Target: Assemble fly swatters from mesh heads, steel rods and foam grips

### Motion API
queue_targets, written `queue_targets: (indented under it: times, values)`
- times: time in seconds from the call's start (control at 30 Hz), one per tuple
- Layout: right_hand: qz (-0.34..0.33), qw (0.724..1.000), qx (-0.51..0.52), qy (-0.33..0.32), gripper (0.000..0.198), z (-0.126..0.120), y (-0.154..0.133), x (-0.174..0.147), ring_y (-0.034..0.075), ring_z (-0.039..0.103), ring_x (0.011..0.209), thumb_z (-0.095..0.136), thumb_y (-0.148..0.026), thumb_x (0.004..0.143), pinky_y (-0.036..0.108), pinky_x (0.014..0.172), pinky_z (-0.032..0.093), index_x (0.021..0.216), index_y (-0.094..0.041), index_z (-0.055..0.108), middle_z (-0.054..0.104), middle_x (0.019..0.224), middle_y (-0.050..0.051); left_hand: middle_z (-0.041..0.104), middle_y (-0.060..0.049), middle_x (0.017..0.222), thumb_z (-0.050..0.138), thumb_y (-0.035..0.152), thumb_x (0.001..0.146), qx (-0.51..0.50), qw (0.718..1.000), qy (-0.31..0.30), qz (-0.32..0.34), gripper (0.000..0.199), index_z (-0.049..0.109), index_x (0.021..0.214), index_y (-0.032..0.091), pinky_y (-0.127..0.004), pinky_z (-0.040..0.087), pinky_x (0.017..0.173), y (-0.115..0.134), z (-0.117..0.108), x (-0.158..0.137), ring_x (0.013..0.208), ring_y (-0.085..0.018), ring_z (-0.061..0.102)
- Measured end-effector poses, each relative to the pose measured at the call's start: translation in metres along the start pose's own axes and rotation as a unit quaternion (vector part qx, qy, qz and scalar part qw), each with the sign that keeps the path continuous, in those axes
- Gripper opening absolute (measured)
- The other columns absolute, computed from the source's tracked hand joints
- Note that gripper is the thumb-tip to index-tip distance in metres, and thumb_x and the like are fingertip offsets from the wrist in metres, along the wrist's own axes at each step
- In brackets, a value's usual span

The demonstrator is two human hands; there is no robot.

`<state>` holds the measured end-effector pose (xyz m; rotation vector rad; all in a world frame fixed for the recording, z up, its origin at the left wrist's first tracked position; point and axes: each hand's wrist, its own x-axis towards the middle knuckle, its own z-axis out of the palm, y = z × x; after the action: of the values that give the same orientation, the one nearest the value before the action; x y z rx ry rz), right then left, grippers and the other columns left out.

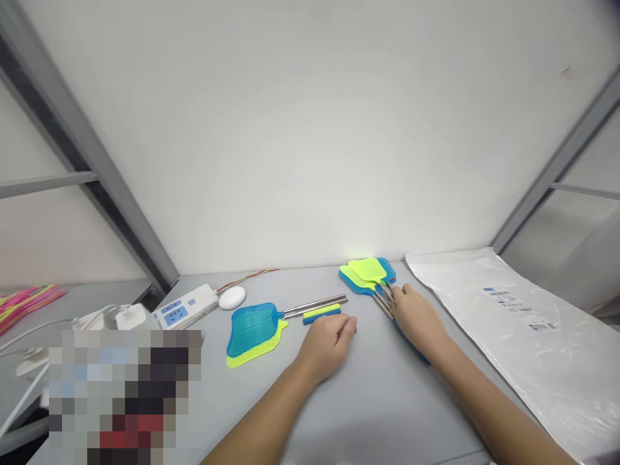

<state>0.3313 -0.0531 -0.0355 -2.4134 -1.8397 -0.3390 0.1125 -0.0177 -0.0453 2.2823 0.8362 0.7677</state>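
Note:
Two fly swatters lie on the grey table left of centre: a blue fly swatter (256, 328) over a yellow-green fly swatter (249, 359), with metal shafts and coloured grips pointing right. My left hand (325, 345) rests just in front of those grips, its fingers curled in a loose fist with nothing visible in them. On the right, my right hand (415, 315) is closed around the metal shafts of several overlapping fly swatters (371, 270), yellow-green and blue, whose heads point at the wall. Blue grips of this bundle show partly below my hand; my fingers hide the rest.
A white plastic mailing bag (513, 336) with a printed label covers the table's right side. To the left are a white power strip (188, 307), a white oval object (232, 298), cables and a blurred-out area. Pink and yellow strands (29, 303) lie far left. A wall stands behind.

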Motion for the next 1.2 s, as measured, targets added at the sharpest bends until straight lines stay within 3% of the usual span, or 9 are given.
queue_targets:
  times: [0.17,0.3,0.43,0.57,0.77,1.03,1.2]
  values:
    - [-0.045,0.995,-0.052,0.07,0.015,-0.009,-0.007,-0.001,0.026,0.056,0.079,0.046,-0.025,0.093,0.032,0.062,0.032,0.096,-0.015,0.056,0.055,0.09,0.012,0.061,-0.001,0.071,0.031,0.034,0.097,0.134,0.99,0.005,0.048,0.039,0.056,0.072,0.019,-0.027,0.036,0.066,-0.003,-0.022,0.005,0.07,-0.015,0.056]
    - [-0.181,0.98,0.007,0.084,0.012,-0.016,-0.039,0.0,0.024,0.056,0.081,0.05,-0.024,0.091,0.033,0.066,0.035,0.096,-0.019,0.059,0.056,0.093,0.009,0.065,-0.001,0.09,0.035,0.034,0.096,0.247,0.969,0.001,-0.013,0.029,0.061,0.092,0.024,-0.027,0.038,0.07,-0.018,-0.06,0.011,0.086,-0.016,0.056]
    - [-0.282,0.955,0.068,0.058,0.013,-0.013,-0.083,0.002,0.021,0.055,0.082,0.048,-0.021,0.093,0.033,0.07,0.036,0.094,-0.02,0.06,0.057,0.094,0.007,0.064,-0.006,0.095,0.043,0.032,0.093,0.309,0.949,0.015,-0.065,0.023,0.063,0.089,0.021,-0.035,0.036,0.077,-0.035,-0.08,0.008,0.094,-0.023,0.052]
    - [-0.294,0.95,0.08,0.067,0.014,0.003,-0.104,0.004,0.022,0.053,0.086,0.047,-0.02,0.093,0.033,0.072,0.035,0.091,-0.018,0.06,0.056,0.094,0.007,0.062,-0.009,0.098,0.042,0.027,0.094,0.352,0.93,0.025,-0.099,0.022,0.062,0.091,0.02,-0.04,0.033,0.079,-0.043,-0.071,0.001,0.099,-0.026,0.048]
    - [-0.303,0.944,0.103,0.074,0.012,0.021,-0.102,-0.004,0.024,0.05,0.092,0.051,-0.022,0.092,0.035,0.075,0.035,0.099,-0.019,0.06,0.056,0.097,0.008,0.06,-0.009,0.099,0.04,0.021,0.094,0.385,0.916,0.013,-0.112,0.023,0.062,0.09,0.02,-0.041,0.03,0.082,-0.046,-0.056,-0.003,0.098,-0.024,0.045]
    - [-0.31,0.941,0.106,0.085,0.017,0.034,-0.099,-0.001,0.027,0.047,0.096,0.05,-0.033,0.093,0.039,0.077,0.036,0.096,-0.021,0.061,0.057,0.104,0.011,0.061,-0.008,0.099,0.049,0.025,0.092,0.342,0.932,0.029,-0.118,0.012,0.06,0.089,0.02,-0.043,0.029,0.086,-0.055,-0.053,0.0,0.099,-0.024,0.046]
    - [-0.311,0.94,0.118,0.078,0.014,0.033,-0.1,-0.002,0.027,0.047,0.095,0.051,-0.031,0.093,0.038,0.076,0.036,0.094,-0.019,0.06,0.057,0.104,0.01,0.064,-0.007,0.094,0.043,0.022,0.095,0.334,0.932,0.077,-0.118,0.014,0.056,0.09,0.019,-0.044,0.028,0.087,-0.051,-0.056,0.005,0.094,-0.023,0.05]
